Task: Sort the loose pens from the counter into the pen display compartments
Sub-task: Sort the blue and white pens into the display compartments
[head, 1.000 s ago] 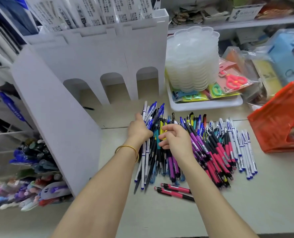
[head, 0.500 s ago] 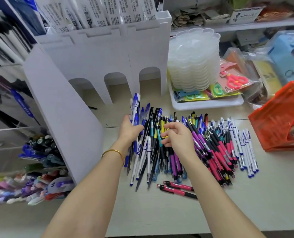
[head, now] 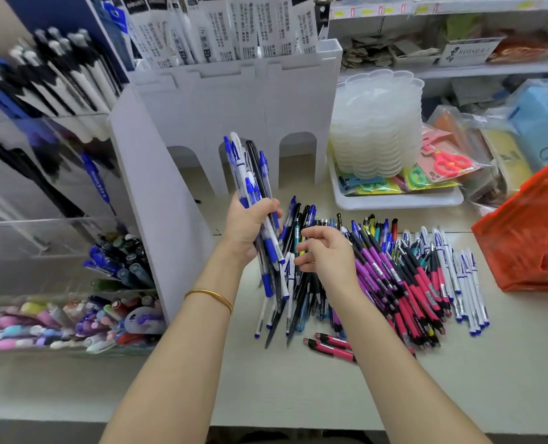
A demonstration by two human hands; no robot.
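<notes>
Pens [head: 247, 174] near-upright in left hand [head: 245, 229]

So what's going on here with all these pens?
A person is sorting pens at a counter. Their left hand grips a bunch of blue-and-white pens, held up above the counter. Their right hand hovers loosely curled over the loose pile; whether it holds one is unclear. Most pens lie unsorted beside the white display.

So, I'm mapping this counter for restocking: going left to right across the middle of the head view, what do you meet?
Clear marker bins → white display stand → left hand gripping a pen bundle → right hand → pink-and-black pens → white pens with blue tips → orange basket.
</notes>
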